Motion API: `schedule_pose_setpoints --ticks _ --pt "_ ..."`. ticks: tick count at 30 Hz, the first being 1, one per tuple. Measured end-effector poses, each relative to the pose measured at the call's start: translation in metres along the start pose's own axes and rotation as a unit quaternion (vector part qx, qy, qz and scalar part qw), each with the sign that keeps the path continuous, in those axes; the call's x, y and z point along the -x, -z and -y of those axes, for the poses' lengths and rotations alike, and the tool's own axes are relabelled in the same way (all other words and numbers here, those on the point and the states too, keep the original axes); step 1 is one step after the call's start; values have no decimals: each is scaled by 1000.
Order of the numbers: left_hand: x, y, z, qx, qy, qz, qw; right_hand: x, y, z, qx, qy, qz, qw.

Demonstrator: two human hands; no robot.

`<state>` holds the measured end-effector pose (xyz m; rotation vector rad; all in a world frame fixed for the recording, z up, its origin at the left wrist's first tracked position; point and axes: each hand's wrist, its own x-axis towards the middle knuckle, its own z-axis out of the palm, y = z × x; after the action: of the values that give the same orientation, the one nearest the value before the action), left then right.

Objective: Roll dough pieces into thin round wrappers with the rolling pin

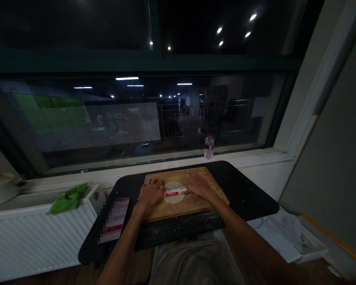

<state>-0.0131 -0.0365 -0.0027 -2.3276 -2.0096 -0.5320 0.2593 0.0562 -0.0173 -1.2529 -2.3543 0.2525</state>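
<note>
A rolling pin (176, 191) with a red and white wrapper lies across a round, flat sheet of dough (174, 201). The dough rests on a wooden board (192, 209). My left hand (152, 192) is over the pin's left end, and my right hand (199, 184) covers the right end, its fingers reaching forward over the board. Both ends of the pin are hidden beneath my hands. Only its wrapped middle shows between them.
A black table (246, 194) carries the board, with a pink printed sheet (117, 217) at left. A water bottle (209, 146) stands on the windowsill. Left, a green cloth (67, 200) drapes over the white radiator (38, 229). A white box (293, 233) sits low at right.
</note>
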Motion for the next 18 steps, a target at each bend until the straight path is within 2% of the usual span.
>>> schedule_pose_setpoints --ticks 3,10,18 --pt "13 -2 -2 -12 -26 -15 999 12 2 11 27 -9 -33 999" --pt "40 -11 -13 -60 -13 -60 996 50 16 44 128 -23 -82 988" --pt "57 -11 -25 -84 1 -111 990 77 22 64 174 -41 -91 980"
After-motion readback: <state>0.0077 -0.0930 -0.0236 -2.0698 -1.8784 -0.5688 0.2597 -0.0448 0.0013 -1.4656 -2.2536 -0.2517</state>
